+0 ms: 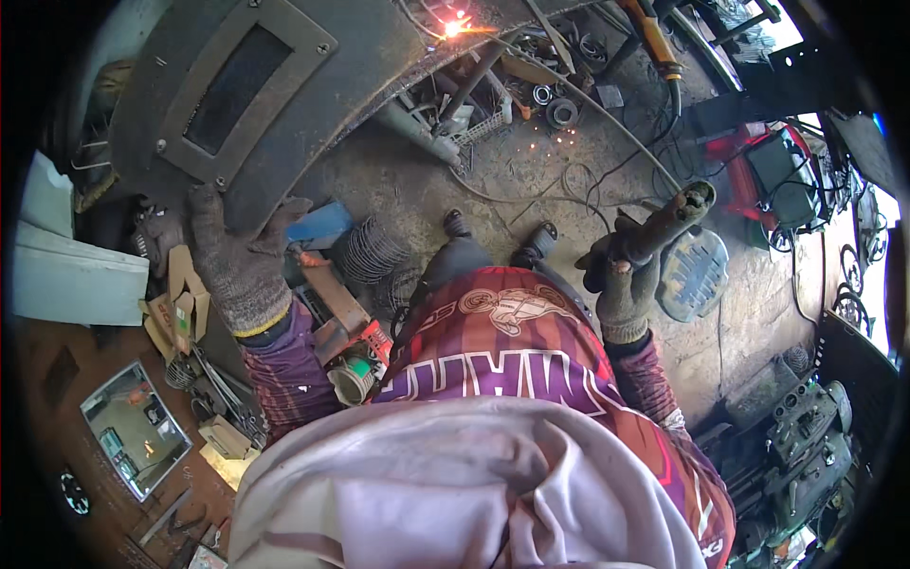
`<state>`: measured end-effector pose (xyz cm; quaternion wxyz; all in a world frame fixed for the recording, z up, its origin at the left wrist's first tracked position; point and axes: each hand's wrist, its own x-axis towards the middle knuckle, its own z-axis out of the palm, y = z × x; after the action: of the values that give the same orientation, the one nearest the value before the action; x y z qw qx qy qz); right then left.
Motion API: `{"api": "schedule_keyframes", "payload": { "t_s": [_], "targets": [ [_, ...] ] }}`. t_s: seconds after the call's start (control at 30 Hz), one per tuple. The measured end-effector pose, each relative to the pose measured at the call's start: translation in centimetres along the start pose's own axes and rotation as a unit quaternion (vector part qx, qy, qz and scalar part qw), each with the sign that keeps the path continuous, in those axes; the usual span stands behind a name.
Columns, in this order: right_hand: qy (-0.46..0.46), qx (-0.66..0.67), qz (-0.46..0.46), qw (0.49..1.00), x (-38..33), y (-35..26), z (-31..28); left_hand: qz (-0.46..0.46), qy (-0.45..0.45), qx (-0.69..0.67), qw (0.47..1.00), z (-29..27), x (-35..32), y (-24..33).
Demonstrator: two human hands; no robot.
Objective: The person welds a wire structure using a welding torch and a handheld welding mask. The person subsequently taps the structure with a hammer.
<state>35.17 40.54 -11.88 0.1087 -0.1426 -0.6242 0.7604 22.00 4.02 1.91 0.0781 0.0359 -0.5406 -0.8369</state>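
Note:
My left hand (232, 270), in a grey knitted glove, is closed on the lower edge of a dark welding shield (365, 71) with a framed rectangular window. The shield fills the upper left. At the right, my gloved right hand (626, 299) is closed around a dark, tube-shaped electrode holder (664, 228). From the holder's end a long thin welding rod (592, 104) slants up and left toward a bright orange-white glow (457, 26) at the top. The shield partly hides what lies around the glow. Small sparks show over the floor below it.
A basket of metal parts (488, 128) lies ahead, near an orange power tool (652, 38). Cables (588, 194) cross the floor. A worn blue-grey disc (695, 275) stands beside my right hand, a red-and-green machine (782, 180) farther right. Wire coils (370, 251) and cardboard boxes (180, 303) crowd the left.

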Motion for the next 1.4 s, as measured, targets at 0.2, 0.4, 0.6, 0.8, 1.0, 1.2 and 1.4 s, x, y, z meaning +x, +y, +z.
{"api": "schedule_keyframes", "payload": {
  "t_s": [0.2,0.4,0.6,0.8,1.0,1.2,1.4],
  "targets": [
    [-0.001,0.022,0.019,1.000,0.3,0.4,0.3,-0.033,0.015,0.045,0.998,0.1,1.2,0.0],
    [-0.004,0.022,0.027,0.999,0.5,0.5,0.8,-0.027,0.046,0.010,0.999,0.3,1.8,-0.6],
    [-0.007,0.019,0.043,0.999,0.7,0.1,1.1,-0.049,0.008,0.055,0.997,0.3,1.9,-0.7],
    [-0.010,0.020,0.025,0.999,1.2,0.2,1.4,-0.020,-0.063,0.072,0.995,2.2,1.3,-1.3],
    [-0.010,0.020,0.034,0.999,1.3,0.0,1.4,0.001,0.021,0.132,0.991,3.4,0.5,-2.8],
    [-0.012,-0.008,-0.007,1.000,1.5,1.3,0.7,-0.008,0.075,0.135,0.988,5.9,-0.7,-3.1],
    [-0.007,-0.013,0.029,0.999,1.3,-0.1,1.1,0.368,-0.130,0.632,0.670,1.6,-0.1,-3.9]
  ]
}}
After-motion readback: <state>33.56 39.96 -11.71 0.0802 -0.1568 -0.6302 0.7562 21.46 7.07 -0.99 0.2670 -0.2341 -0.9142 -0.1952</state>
